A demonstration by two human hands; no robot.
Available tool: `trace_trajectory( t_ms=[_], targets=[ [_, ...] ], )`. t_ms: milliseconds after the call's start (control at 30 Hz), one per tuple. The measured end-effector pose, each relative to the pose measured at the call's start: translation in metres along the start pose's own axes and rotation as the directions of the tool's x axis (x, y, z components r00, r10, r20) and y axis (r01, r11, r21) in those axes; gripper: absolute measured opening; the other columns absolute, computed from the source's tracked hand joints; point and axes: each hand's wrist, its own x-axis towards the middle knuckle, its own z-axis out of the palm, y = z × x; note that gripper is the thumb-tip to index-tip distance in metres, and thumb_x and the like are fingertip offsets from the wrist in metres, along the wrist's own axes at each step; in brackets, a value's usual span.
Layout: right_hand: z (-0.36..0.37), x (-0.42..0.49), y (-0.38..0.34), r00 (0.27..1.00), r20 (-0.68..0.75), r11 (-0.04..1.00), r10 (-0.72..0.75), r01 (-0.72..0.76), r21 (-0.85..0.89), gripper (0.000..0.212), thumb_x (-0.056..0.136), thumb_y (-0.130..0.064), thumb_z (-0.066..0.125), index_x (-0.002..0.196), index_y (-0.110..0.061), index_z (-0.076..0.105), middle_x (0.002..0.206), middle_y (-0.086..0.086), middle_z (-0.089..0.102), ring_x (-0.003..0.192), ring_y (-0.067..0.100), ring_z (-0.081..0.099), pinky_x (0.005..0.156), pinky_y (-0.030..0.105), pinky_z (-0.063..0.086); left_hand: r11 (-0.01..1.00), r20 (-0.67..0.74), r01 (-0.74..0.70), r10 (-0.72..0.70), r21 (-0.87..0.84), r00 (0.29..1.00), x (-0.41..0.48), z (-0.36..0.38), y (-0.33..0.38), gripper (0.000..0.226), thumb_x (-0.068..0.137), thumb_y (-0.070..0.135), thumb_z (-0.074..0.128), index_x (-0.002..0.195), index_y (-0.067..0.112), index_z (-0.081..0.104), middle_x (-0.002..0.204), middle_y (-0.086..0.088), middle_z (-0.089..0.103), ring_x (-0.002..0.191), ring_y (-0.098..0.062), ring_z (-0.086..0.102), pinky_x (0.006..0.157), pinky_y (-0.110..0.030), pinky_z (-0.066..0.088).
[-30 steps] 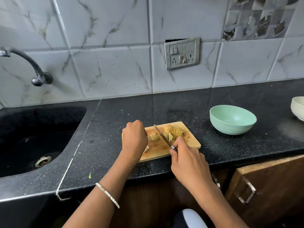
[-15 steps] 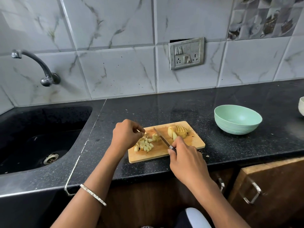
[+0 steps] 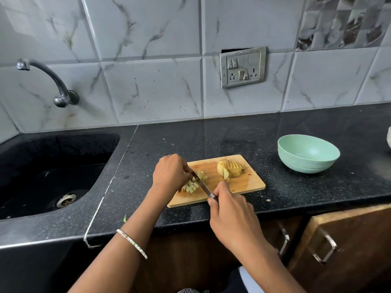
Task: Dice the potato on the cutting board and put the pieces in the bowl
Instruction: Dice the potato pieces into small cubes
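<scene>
A pale wooden cutting board (image 3: 239, 185), rectangular, lies on the speckled black stone worktop (image 3: 211, 140), its long axis running from near left to far right. On its far right part sits the potato (image 3: 231, 169), a yellowish domed half sliced into leaves that fan open leftward. The left hand (image 3: 170, 173), knuckles up and fingers curled under, holds down a clump of small cut pieces (image 3: 191, 186) on the board's left part. The right hand (image 3: 230, 214) is wrapped round the handle of a slim steel knife (image 3: 202, 183), whose blade slants from near right to far left through those cubes. The smooth mint-green bowl (image 3: 307, 157) stands well apart to the right. A black sink (image 3: 48, 170) lies at the left.
</scene>
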Motion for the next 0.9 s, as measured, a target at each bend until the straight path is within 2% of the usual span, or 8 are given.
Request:
trace_trajectory(
  t_ms=[233, 367, 500, 600, 900],
  targets=[
    [0.003, 0.000, -0.003, 1.000, -0.005, 1.000, 0.009, -0.009, 0.002, 0.021, 0.106, -0.034, 0.040, 0.123, -0.022, 0.038, 0.102, 0.001, 0.063, 0.099, 0.027, 0.061, 0.071, 0.034, 0.040, 1.000, 0.037, -0.026, 0.025, 0.000, 0.999, 0.004, 0.000, -0.002, 0.010, 0.079, 0.027, 0.078, 0.088, 0.025, 0.080, 0.086, 0.000, 0.073, 0.086, -0.018, 0.066, 0.073, -0.034, 0.055],
    [0.006, 0.002, -0.007, 0.999, 0.015, 0.999, 0.029, -0.029, 0.017, 0.019, 0.106, -0.030, 0.043, 0.121, -0.021, 0.038, 0.100, 0.000, 0.059, 0.099, 0.028, 0.062, 0.069, 0.034, 0.041, 1.000, 0.024, -0.031, 0.031, 0.003, 0.999, 0.004, 0.001, -0.002, 0.009, 0.080, 0.028, 0.078, 0.088, 0.024, 0.080, 0.086, 0.001, 0.073, 0.085, -0.017, 0.065, 0.072, -0.033, 0.054],
    [0.007, 0.006, -0.010, 0.999, 0.023, 0.998, 0.042, -0.040, -0.053, 0.038, 0.102, -0.023, 0.052, 0.136, -0.018, 0.035, 0.111, 0.005, 0.062, 0.104, 0.032, 0.062, 0.069, 0.036, 0.038, 1.000, 0.024, -0.030, 0.030, 0.010, 0.999, 0.004, 0.003, -0.003, 0.011, 0.079, 0.030, 0.080, 0.089, 0.024, 0.080, 0.088, 0.002, 0.073, 0.086, -0.017, 0.064, 0.070, -0.031, 0.051],
    [0.006, 0.007, -0.010, 0.999, 0.022, 0.995, 0.028, -0.026, -0.100, 0.043, 0.102, -0.023, 0.053, 0.140, -0.019, 0.033, 0.116, 0.007, 0.062, 0.107, 0.033, 0.062, 0.070, 0.035, 0.039, 1.000, 0.034, -0.020, 0.020, 0.004, 0.999, 0.004, 0.000, -0.002, 0.011, 0.080, 0.028, 0.079, 0.089, 0.022, 0.080, 0.085, 0.001, 0.074, 0.086, -0.017, 0.065, 0.069, -0.031, 0.051],
    [0.012, 0.009, -0.009, 1.000, 0.013, 0.991, 0.001, 0.001, -0.132, 0.055, 0.103, -0.021, 0.051, 0.150, -0.021, 0.022, 0.123, 0.010, 0.059, 0.112, 0.033, 0.060, 0.077, 0.038, 0.046, 1.000, 0.059, -0.005, 0.006, -0.029, 0.998, -0.001, -0.003, 0.002, 0.007, 0.079, 0.027, 0.080, 0.083, 0.022, 0.079, 0.070, 0.003, 0.072, 0.066, -0.009, 0.065, 0.064, -0.028, 0.054]
  ],
)
